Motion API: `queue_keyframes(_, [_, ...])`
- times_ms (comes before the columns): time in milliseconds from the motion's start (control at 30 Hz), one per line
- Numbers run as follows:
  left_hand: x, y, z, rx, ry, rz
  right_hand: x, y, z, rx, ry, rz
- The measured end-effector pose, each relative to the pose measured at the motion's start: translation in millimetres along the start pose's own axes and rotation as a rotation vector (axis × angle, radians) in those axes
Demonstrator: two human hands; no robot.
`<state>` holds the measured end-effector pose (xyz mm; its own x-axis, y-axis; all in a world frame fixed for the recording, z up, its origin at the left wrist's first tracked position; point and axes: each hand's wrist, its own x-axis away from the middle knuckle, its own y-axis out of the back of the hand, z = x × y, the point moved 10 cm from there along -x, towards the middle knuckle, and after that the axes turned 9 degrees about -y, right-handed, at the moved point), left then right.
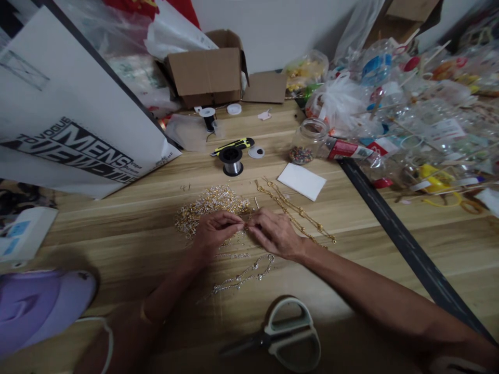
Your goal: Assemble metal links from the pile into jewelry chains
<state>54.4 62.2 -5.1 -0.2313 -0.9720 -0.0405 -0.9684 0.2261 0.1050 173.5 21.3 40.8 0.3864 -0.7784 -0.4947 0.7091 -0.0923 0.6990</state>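
My left hand [219, 227] and my right hand [273, 231] meet fingertip to fingertip over the table, both pinched. Whatever lies between the fingertips is too small to make out. Just behind and left of them spreads a pile of small gold and silver jewellery findings [206, 203]. Several gold chains [298, 210] with beads lie stretched out beyond my right hand. Closer to me, below the hands, rests a silver chain bracelet [241, 278], with a short silver chain [232, 255] just above it.
Large scissors [292, 335] lie at the front. Behind the pile are a wire spool [232, 163], a yellow-black cutter [234, 146], a bead jar [307, 143] and folded white paper [302, 180]. Plastic bottles [436, 124] crowd the right; a white bag [78, 114] stands left.
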Motion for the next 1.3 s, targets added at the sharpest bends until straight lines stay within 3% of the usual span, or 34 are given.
queue_keyframes(1300, [4.6, -0.2, -16.1, -0.258, -0.244, -0.01, -0.1, -3.2, 1.3, 0.018, 0.018, 0.011])
